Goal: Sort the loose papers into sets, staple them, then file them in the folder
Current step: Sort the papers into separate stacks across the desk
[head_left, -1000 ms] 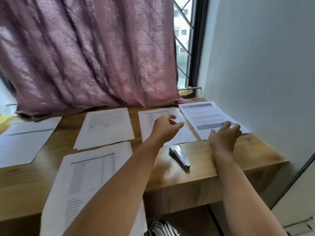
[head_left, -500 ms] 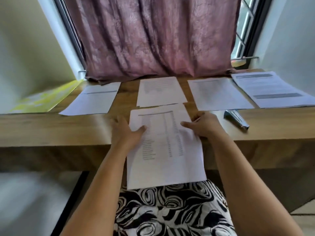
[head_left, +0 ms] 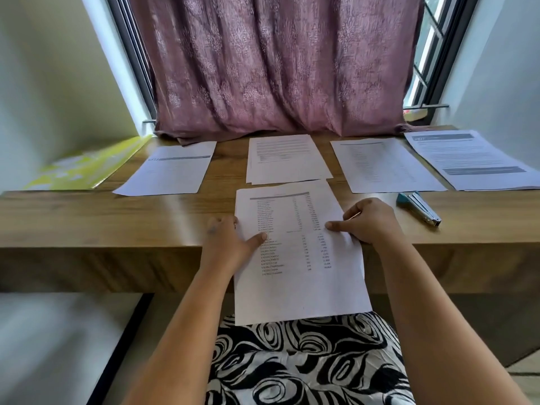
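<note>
Left hand (head_left: 228, 244) and right hand (head_left: 365, 222) pinch the table sheet (head_left: 295, 252) by its sides, possibly several pages; square edges before reaching for the stapler (head_left: 419, 208).

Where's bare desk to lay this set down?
Widest free patch: the front strip of the desk, left of the left hand, below the leftmost paper. A smaller one lies right of the stapler. The back row of papers is crowded.
</note>
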A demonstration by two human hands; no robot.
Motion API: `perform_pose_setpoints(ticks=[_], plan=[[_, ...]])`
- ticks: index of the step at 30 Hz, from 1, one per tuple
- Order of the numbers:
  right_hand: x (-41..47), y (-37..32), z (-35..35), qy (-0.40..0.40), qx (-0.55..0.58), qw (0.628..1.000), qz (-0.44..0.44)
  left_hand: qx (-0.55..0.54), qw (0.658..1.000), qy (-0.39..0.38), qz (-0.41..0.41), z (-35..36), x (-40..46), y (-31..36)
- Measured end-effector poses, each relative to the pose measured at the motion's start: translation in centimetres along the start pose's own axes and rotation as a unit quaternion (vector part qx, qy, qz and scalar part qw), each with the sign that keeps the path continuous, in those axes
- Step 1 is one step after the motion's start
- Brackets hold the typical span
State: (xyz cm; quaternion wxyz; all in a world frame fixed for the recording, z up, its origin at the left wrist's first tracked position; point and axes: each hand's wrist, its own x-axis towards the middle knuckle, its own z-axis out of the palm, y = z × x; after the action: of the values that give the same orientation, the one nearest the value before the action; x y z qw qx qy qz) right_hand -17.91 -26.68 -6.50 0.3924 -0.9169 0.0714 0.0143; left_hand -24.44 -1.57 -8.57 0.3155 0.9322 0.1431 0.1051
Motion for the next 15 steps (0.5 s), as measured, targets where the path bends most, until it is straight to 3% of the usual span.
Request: perform_pose_setpoints(ticks=[15], plan=[[0.29, -0.07, 0.64, 0.054, -0.006, 0.998, -0.040, 0.040, 0.999, 0.004, -0.003, 0.34, 0.35, 0.41]])
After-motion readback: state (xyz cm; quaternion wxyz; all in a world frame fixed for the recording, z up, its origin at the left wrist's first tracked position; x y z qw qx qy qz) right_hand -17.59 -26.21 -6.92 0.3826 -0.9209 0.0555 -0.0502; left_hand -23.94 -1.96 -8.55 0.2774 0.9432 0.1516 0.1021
